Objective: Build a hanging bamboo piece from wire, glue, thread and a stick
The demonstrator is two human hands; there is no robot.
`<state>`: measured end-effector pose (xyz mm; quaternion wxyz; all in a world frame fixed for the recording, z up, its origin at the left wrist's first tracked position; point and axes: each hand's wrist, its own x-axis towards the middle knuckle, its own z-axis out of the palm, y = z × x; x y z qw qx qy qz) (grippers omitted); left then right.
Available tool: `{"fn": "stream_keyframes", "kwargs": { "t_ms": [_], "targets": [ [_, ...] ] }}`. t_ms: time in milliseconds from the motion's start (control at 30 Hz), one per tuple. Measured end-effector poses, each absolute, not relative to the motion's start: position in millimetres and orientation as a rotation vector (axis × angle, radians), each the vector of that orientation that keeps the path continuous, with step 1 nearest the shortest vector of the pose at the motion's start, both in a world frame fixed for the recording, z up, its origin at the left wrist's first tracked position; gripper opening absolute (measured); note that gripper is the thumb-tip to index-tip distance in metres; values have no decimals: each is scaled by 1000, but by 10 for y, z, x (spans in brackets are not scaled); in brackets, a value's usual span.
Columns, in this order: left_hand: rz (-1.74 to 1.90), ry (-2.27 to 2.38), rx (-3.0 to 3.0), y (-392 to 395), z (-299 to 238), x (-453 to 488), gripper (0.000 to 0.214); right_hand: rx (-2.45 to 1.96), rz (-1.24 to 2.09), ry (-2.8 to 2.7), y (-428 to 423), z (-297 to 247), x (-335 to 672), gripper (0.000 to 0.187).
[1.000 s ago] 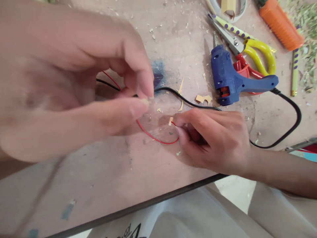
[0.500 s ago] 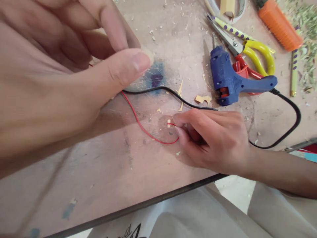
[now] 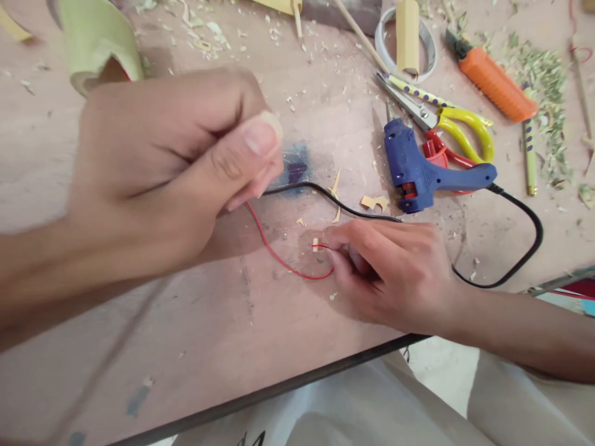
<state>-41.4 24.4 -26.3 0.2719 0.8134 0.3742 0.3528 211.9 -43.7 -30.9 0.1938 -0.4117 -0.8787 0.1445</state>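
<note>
My left hand [image 3: 195,142] is raised over the table, its fingers curled into a fist with the thumb along the top. A thin red string [image 3: 274,251] runs up into this fist; anything more inside it is hidden. Low over the tabletop, my right hand [image 3: 390,272] pinches the string near its other end, between thumb and forefinger. The short tip of the string sticks out to the left, above a tiny pale chip [image 3: 315,244]. Between the hands the string hangs in a slack curve.
A blue glue gun [image 3: 413,167] lies beyond my right hand, its black cable [image 3: 534,248] looping around. Nearby are scissors [image 3: 427,118], an orange cutter [image 3: 497,83], a tape roll [image 3: 383,40] and shavings [image 3: 548,118]. A notched bamboo piece [image 3: 100,37] stands upper left.
My left hand has turned and closed from loosely curled fingers into a fist, and looks farther from the camera. The view takes in more of the table's far side. My right hand keeps its pinch.
</note>
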Motion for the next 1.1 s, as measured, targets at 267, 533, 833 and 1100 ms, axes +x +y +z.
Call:
{"fn": "stream_keyframes", "kwargs": {
  "t_ms": [267,533,833,1100],
  "targets": [
    [594,731,2663,99,-415,-375,20,-1107,359,-2441,-425,-340,2130,13],
    [621,719,2515,49,-357,-318,10,-1042,366,-2411,-421,-314,2132,8],
    [714,728,2496,-4,-354,-288,14,-1001,398,-2379,-437,-237,2138,11],
    [917,591,2636,-57,-222,-331,6,-953,1532,-1914,-330,-137,2223,20]
  ]
}}
